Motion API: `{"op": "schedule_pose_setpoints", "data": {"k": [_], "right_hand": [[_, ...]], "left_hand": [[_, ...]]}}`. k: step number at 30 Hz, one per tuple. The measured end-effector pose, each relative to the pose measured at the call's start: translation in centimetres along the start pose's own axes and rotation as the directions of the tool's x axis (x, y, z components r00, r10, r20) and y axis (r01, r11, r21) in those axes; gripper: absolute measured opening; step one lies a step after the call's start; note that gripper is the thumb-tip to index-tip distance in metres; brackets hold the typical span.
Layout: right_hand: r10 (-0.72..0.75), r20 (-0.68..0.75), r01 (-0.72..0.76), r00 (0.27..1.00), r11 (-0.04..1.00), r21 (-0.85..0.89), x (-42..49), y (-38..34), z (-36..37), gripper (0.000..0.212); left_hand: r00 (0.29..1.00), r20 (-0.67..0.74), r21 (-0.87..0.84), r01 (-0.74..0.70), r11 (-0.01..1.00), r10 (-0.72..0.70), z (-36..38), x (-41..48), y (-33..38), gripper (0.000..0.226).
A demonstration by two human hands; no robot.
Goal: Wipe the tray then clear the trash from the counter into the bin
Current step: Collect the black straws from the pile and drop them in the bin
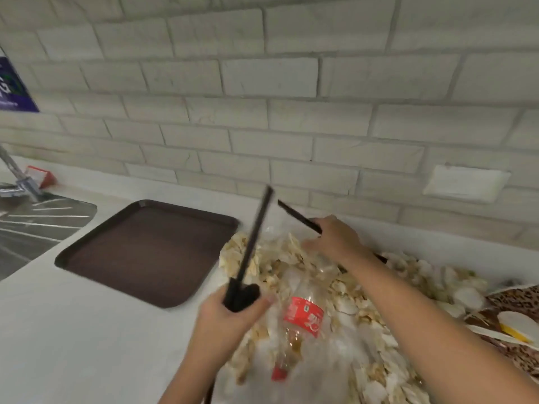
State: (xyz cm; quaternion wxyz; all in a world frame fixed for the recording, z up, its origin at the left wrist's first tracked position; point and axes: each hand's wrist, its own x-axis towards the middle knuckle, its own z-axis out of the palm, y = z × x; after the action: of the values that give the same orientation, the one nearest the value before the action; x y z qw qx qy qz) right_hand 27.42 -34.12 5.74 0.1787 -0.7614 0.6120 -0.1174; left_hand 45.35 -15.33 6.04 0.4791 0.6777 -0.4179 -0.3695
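The dark brown tray (151, 249) lies bare on the white counter (87, 330), left of centre. To its right is a heap of crumpled paper trash (291, 258) under clear plastic, with a clear plastic bottle with a red label (303, 316) lying on it. Whether the heap sits in a bin I cannot tell. My left hand (230, 313) grips the thick end of a thin black rod (256, 237) that points up and away. Farther back, my right hand (335, 237) is over the heap, gripping another thin black rod (297, 215).
A steel sink (38, 220) with a faucet (17, 176) is at the far left, a red and white box (40, 174) behind it. At the right edge lies a leopard-patterned surface (519, 301) with white paper items. A brick wall backs the counter.
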Motion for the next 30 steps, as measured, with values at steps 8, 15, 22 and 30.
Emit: {"op": "schedule_pose_setpoints", "data": {"k": [8, 15, 22, 30], "right_hand": [[0.125, 0.298, -0.03, 0.946, 0.952, -0.305, 3.5, -0.2, 5.5, 0.056], [0.232, -0.015, -0.232, 0.973, 0.972, -0.039, -1.8, 2.3, 1.9, 0.03], [0.463, -0.073, -0.353, 0.883, 0.76, 0.546, -5.4, 7.2, -4.5, 0.025], [0.663, -0.078, -0.382, 0.745, 0.52, 0.764, -8.1, 10.7, -6.6, 0.045]], "left_hand": [[0.999, 0.036, 0.472, -0.024, 0.881, 0.008, -0.4, 13.8, -2.1, 0.055], [0.997, 0.073, 0.761, -0.048, 0.647, -0.011, 4.6, 16.9, -4.8, 0.031], [0.99, 0.115, 0.37, 0.031, 0.928, -0.078, 0.7, 17.3, -4.1, 0.023], [0.991, 0.064, 0.134, 0.11, 0.985, -0.12, -2.5, 17.3, -0.2, 0.032]]}}
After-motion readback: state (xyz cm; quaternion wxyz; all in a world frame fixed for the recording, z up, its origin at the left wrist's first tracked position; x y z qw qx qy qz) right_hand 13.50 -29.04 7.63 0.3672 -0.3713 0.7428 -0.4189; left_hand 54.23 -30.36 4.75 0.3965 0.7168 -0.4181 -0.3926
